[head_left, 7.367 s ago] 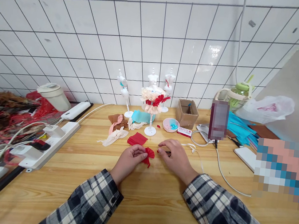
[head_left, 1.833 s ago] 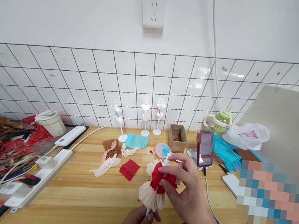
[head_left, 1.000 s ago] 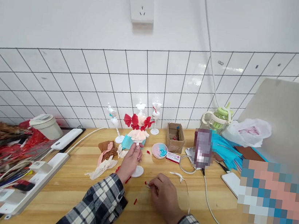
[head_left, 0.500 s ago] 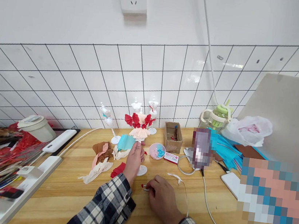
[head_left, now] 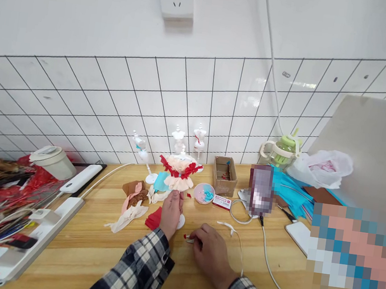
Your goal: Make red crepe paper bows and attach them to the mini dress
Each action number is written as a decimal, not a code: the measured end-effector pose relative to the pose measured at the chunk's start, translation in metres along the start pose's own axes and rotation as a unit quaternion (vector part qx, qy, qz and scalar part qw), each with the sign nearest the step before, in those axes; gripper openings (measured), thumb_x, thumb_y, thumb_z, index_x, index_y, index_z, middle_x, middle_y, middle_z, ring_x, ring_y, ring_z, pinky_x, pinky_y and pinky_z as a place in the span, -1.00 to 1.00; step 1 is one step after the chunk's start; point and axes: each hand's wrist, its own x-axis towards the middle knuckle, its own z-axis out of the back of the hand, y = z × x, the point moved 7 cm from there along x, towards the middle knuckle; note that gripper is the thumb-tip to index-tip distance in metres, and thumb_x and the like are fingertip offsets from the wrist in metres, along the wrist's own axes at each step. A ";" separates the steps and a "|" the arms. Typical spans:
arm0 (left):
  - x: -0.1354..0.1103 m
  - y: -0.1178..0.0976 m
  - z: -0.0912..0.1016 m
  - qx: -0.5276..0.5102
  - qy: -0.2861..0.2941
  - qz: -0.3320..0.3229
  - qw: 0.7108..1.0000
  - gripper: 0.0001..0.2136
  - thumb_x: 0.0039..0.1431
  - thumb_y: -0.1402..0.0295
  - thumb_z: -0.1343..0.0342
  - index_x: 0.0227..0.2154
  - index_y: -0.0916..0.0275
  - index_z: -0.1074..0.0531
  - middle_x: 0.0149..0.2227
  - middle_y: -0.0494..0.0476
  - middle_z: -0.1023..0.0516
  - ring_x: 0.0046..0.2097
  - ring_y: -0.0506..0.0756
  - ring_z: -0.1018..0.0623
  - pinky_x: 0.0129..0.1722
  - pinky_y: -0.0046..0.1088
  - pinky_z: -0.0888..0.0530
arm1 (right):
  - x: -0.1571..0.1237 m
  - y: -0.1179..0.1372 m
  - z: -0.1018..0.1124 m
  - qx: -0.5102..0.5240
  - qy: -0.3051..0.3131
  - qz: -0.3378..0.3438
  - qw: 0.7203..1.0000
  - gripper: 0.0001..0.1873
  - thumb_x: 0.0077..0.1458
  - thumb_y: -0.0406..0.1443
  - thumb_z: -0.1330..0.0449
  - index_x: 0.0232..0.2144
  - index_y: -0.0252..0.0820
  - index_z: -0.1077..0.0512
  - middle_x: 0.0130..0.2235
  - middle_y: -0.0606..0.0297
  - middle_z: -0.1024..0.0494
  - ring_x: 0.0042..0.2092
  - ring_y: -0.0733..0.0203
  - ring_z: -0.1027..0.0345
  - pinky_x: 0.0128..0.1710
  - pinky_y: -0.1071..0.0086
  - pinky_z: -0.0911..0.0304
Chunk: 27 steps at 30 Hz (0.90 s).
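My left hand (head_left: 171,215) is closed round the stem of a small dress form, its round white base partly hidden behind the hand. The form wears a ruffled doll dress (head_left: 178,181) in pale peach with a red band and red winged trim, and its top leans towards me. Low over the table, my right hand (head_left: 212,251) has its fingers curled on a small white piece with a red tip (head_left: 187,237), too small to name. Red cloth (head_left: 154,218) lies beside my left wrist. Turquoise cloth (head_left: 162,181) is behind that hand.
More dress forms (head_left: 198,140) stand by the tiled wall. A pink bowl (head_left: 204,193), a cardboard box (head_left: 224,177) and a phone (head_left: 261,190) with cables are right of centre. Fabric scraps (head_left: 130,217) and a power strip (head_left: 41,238) lie left. A green-lidded cup (head_left: 282,151) stands behind.
The dress form in my left hand has tipped towards me, so the dress shows more from above and sits lower. My right hand has barely moved. The view has shifted slightly.
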 end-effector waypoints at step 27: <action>-0.144 -0.021 0.064 0.175 -0.014 0.051 0.983 -0.63 0.18 0.02 0.06 -0.16 0.19 -0.42 -0.24 0.15 -0.52 -0.19 0.14 -0.47 -0.13 -0.38 -0.41 | 0.004 0.140 0.128 -0.024 -0.201 0.191 0.960 -0.65 0.06 -0.14 -0.21 -0.08 -0.07 -0.41 -0.12 0.20 -0.46 -0.10 0.07 -0.30 -0.06 0.15 -0.17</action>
